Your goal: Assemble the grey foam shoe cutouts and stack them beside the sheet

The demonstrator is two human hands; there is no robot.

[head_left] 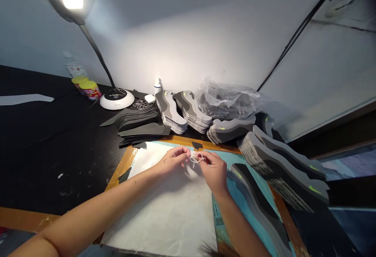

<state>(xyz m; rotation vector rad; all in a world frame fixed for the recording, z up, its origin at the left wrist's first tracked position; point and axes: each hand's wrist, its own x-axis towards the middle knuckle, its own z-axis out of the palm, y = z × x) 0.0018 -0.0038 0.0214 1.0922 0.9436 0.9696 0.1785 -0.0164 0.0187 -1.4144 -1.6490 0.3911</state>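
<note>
A thin white cord (196, 158), bent into small loops, is held between my two hands above a white sheet (176, 206). At its left end, my left hand (175, 160) is closed in a pinch on the cord. From the other side my right hand (214, 169) grips it between thumb and forefinger. How the cord is looped or knotted is too small to tell. Beside my right forearm lies a grey and black shoe-upper piece (258, 202) with a yellow-green swoosh mark.
Stacks of grey shoe pieces (170, 110) line the back and the right side (282, 171). Dark cut pieces (138, 118) lie at the left of them. Behind are a clear plastic bag (229, 98), a small white bottle (158, 86), a desk lamp (117, 99) and yellow-lidded tubs (90, 89).
</note>
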